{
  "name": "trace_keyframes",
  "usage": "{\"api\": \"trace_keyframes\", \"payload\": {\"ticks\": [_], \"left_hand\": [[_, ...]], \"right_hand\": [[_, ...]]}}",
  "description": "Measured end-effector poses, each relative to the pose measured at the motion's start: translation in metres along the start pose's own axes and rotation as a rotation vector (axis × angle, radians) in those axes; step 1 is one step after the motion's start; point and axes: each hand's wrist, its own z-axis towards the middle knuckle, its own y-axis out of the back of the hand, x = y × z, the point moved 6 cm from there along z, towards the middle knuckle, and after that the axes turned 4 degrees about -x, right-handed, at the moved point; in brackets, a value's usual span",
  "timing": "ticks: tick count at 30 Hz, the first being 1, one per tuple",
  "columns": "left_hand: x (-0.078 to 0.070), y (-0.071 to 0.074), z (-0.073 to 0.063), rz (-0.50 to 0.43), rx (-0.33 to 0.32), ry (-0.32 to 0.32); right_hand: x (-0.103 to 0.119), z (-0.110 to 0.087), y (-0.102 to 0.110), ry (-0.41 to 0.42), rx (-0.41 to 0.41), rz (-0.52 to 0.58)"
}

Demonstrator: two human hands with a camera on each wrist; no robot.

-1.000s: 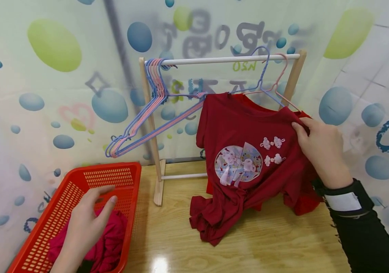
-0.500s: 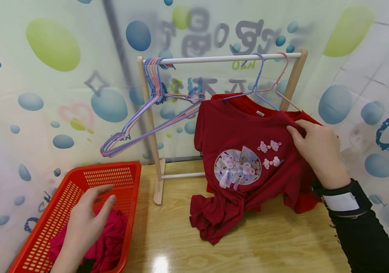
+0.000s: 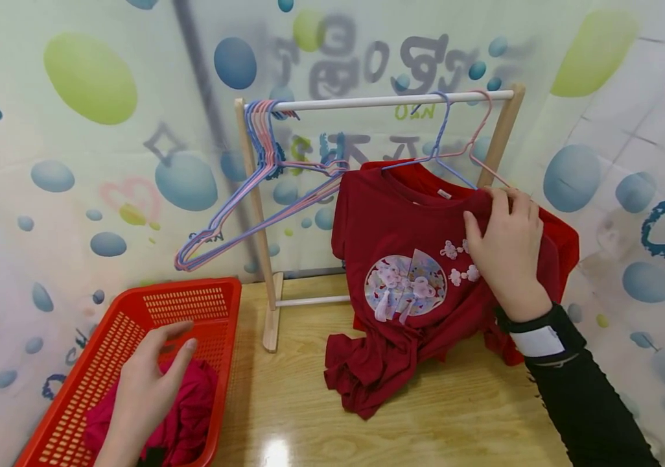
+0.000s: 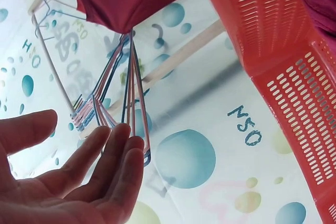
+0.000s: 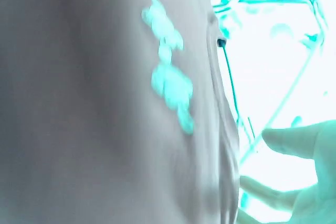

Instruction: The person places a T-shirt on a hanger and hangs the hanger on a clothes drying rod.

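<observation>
In the head view a dark red T-shirt (image 3: 391,220) with a round fan-shaped patch hangs on a blue hanger (image 3: 441,139). Its lower part is bunched and reaches the table. My right hand (image 3: 507,243) is at the shirt's right shoulder, its thumb apart from the fingers. The right wrist view shows the thumb (image 5: 291,141) beside the shirt's neckline, with a gap between it and the fingers. Over the red basket (image 3: 229,337) my left hand (image 3: 148,383) hovers with loose fingers, holding nothing. Crumpled crimson cloth (image 3: 192,408) lies in the basket below it.
A brighter red garment (image 3: 562,243) hangs behind on a pink hanger (image 3: 480,126). Several blue and pink hangers (image 3: 262,168) bunch at the left end of the rack's white rail (image 3: 356,102). The rack's wooden foot (image 3: 271,324) stands on the table (image 3: 297,402) near the basket.
The blue hanger has come down onto the rail, and the shirt's neckline now sits lower. My right hand has let go of the shoulder edge and shifted left. My left hand stays nearly still.
</observation>
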Motion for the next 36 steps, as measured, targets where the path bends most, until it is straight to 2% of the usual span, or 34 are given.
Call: {"api": "trace_keyframes", "payload": {"ticks": [2, 7, 10, 13, 18, 24, 27, 29, 32, 34, 36], "left_hand": [[0.000, 0.001, -0.001, 0.001, 0.004, 0.010], [-0.002, 0.007, -0.004, 0.000, 0.015, 0.036], [-0.004, 0.010, -0.006, 0.007, 0.009, 0.040], [-0.004, 0.012, -0.008, 0.002, -0.001, 0.050], [-0.003, 0.013, -0.012, 0.001, -0.002, 0.076], [-0.003, 0.015, -0.018, 0.012, -0.021, 0.077], [-0.005, 0.018, -0.020, 0.016, -0.035, 0.077], [-0.005, 0.019, -0.021, 0.024, -0.040, 0.081], [-0.006, 0.018, -0.022, 0.026, -0.040, 0.092], [-0.006, 0.018, -0.023, 0.034, -0.040, 0.102], [-0.007, 0.018, -0.023, 0.037, -0.040, 0.107]], "right_hand": [[0.009, 0.000, -0.007, 0.040, -0.057, 0.045], [0.041, -0.001, -0.026, 0.206, -0.195, 0.130], [0.066, -0.002, -0.042, 0.275, -0.202, 0.182], [0.093, -0.002, -0.062, 0.315, -0.153, 0.238], [0.138, 0.002, -0.099, 0.330, -0.028, 0.309], [0.191, 0.008, -0.134, 0.346, 0.116, 0.347], [0.214, 0.010, -0.152, 0.340, 0.235, 0.412], [0.228, 0.009, -0.165, 0.286, 0.358, 0.501], [0.245, 0.004, -0.183, 0.130, 0.558, 0.686], [0.254, 0.000, -0.191, 0.014, 0.649, 0.782], [0.261, -0.005, -0.197, -0.087, 0.705, 0.870]]}}
